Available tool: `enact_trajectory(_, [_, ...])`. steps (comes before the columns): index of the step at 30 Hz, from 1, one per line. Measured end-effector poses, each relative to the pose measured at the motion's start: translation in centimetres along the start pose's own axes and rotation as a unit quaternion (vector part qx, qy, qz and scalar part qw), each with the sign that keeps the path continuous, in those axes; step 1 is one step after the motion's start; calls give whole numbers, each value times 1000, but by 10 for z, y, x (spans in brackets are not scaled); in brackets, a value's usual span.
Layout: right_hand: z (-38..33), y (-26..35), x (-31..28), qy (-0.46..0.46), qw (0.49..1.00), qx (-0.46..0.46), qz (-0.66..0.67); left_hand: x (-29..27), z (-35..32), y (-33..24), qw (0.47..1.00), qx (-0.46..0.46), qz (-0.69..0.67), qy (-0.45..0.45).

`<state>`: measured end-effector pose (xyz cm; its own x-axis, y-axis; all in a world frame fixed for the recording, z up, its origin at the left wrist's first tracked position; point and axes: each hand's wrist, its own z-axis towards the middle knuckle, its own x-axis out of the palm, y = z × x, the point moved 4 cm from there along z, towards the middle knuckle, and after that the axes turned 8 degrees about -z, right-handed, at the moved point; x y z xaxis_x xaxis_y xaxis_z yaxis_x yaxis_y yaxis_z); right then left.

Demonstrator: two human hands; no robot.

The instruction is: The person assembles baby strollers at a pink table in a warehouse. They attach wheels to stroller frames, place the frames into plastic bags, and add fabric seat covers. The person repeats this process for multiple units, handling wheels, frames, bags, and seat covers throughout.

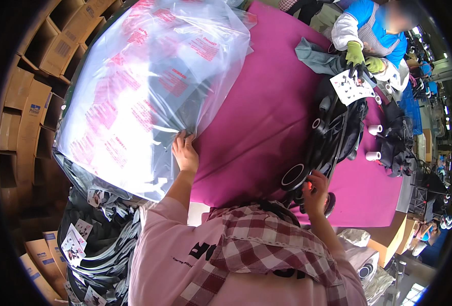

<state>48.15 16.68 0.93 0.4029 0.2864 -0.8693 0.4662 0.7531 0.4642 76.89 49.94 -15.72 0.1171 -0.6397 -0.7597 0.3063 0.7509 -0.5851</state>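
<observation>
A stack of clear plastic bags (149, 97) with red print spreads over the left of the table. At its lower right edge my left hand (186, 154) has its fingers bent over the plastic, gripping it. To the right lies a folded black stroller (333, 137), its wheels toward me. My right hand (316, 195) is closed at the wheel end, fingers curled around a part with a red-orange spot. The palm hides most of that part. Close to this hand are a wheel with a white ring (293, 176) and a smaller dark wheel (330, 204).
A magenta cloth (256, 102) covers the table. Across it, a co-worker's gloved hand (355, 53) holds a printed sheet (352, 87) over the stroller. More black stroller parts (397, 137) lie at the right. Cardboard boxes (29, 107) line the left; black fabric pieces (103, 245) hang below the bags.
</observation>
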Motion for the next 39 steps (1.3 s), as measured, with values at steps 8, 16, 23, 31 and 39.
enact_trajectory(8, [24, 81, 80, 222, 953, -54, 199, -93, -79, 32, 992, -74, -96, 27])
enact_trajectory(16, [-29, 78, 84, 350, 883, -90, 300, -211, -222, 59, 965, -239, 110, 8])
enact_trajectory(23, [-15, 50, -2, 245, 926, -115, 263, -51, 17, -135, 965, -88, -247, 16])
enact_trajectory(31, [16, -44, -91, -14, 978, -166, 124, -82, -32, -301, 890, 63, -435, 119])
enact_trajectory(39, [94, 53, -107, 75, 891, -422, 153, -199, -159, -357, 937, 195, -284, 57])
